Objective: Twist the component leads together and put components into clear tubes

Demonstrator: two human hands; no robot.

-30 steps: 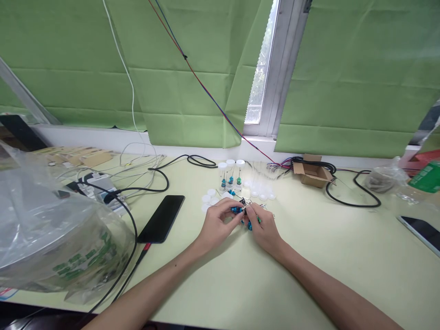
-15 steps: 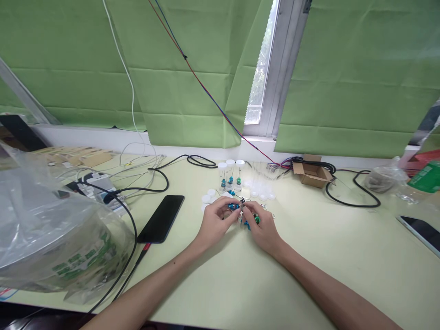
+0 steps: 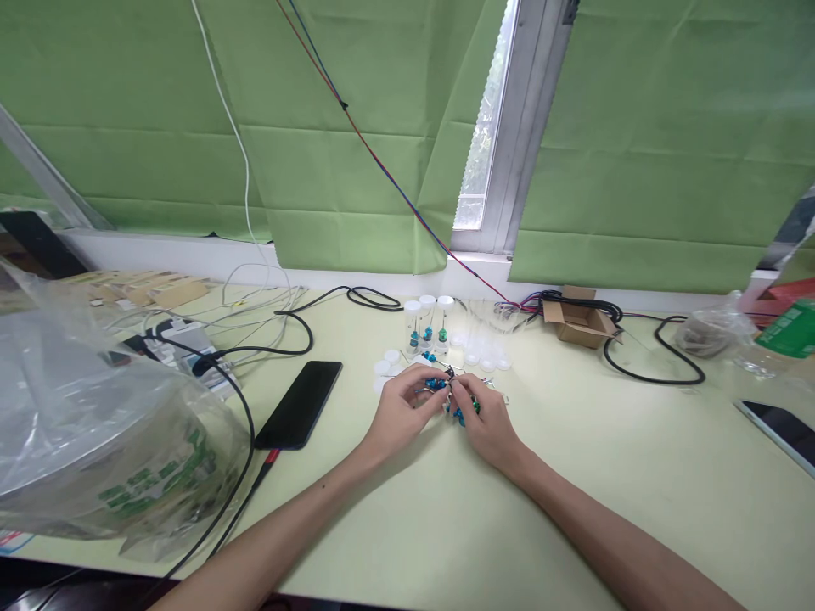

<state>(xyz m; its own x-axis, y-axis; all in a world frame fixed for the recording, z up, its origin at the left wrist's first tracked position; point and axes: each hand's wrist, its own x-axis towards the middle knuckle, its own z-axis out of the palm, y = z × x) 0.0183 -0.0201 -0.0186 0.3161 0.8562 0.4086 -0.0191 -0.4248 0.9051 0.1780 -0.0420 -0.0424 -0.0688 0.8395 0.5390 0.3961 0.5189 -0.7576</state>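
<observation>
My left hand (image 3: 400,412) and my right hand (image 3: 490,424) meet over the table, fingertips pinched together. Between them sticks up a small dark piece (image 3: 450,373), too small to name. Blue shiny parts on thin metal stems (image 3: 435,383) lie by my left fingers. Partly hidden under my right hand are more blue and green parts (image 3: 475,405). Just beyond the hands stand three clear tubes (image 3: 427,327) with white caps, each holding a blue or green part. Loose white caps (image 3: 383,368) lie to the left, and several clear round pieces (image 3: 487,363) to the right.
A black phone (image 3: 299,406) lies left of my arms, near a large bagged tub (image 3: 127,450) and black cables (image 3: 293,314). Back right is an open cardboard box (image 3: 579,325). Farther right are a plastic bottle (image 3: 786,331) and another phone (image 3: 780,434).
Both hands stay in nearly the same place. The fingertips have shifted very slightly around the small dark piece.
</observation>
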